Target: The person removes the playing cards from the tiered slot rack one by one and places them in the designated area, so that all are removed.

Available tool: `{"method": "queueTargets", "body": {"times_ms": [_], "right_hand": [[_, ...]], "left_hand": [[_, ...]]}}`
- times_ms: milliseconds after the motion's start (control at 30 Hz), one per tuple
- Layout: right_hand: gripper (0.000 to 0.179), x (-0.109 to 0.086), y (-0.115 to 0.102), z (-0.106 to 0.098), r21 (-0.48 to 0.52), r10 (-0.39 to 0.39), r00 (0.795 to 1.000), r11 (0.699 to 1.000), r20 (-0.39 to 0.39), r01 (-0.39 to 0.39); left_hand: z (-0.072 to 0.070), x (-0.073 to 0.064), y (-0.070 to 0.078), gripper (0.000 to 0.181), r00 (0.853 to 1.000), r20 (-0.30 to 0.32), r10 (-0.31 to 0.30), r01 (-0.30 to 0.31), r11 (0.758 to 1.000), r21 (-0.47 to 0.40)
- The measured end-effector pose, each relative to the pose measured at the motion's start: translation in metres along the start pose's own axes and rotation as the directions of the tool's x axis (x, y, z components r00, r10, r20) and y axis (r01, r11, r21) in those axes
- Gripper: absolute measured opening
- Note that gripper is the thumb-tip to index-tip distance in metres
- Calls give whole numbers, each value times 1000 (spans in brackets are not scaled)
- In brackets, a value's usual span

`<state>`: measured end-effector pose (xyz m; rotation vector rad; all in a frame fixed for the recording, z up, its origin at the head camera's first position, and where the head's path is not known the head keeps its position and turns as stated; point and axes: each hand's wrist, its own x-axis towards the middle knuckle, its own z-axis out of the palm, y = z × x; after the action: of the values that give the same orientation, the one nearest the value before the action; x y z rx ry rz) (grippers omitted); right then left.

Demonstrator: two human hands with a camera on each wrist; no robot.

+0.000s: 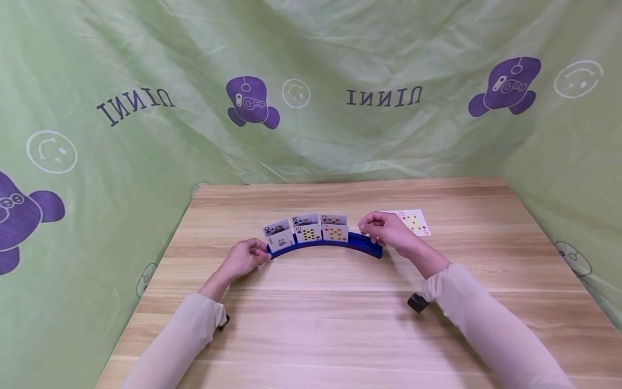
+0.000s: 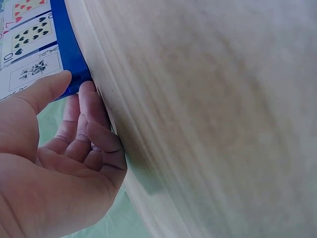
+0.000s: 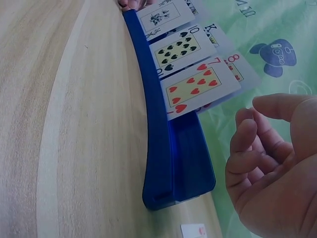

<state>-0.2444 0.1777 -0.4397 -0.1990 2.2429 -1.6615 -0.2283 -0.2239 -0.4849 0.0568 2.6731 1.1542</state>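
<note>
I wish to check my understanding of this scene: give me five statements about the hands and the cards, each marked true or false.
1. The left hand grips one end of the blue card holder. True.
2. The right hand holds a card. False: it holds nothing.
3. The black 10 stands between the joker and the 7 of hearts. True.
4. The red 5 stands in the holder. False: it lies on the table.
5. A red 8 stands behind the 7. True.
</note>
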Motion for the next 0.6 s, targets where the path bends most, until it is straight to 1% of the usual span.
{"method": "queueTargets", "body": {"times_ms": [200,400,600], "right_hand": [[21,1,-2,5,-5,-18,1000,1000,-17,17],[23,5,-1,10,-34,-16,999,999,-32,15],[21,5,-4,15,-53,-6,999,999,-39,4]], "left_hand": [[0,0,0,22,1000,6,6,-6,1000,13],[-1,-1,1,21,1000,6,-7,7,1000,8],[-1,0,0,21,1000,11,-1,1,1000,15]]}}
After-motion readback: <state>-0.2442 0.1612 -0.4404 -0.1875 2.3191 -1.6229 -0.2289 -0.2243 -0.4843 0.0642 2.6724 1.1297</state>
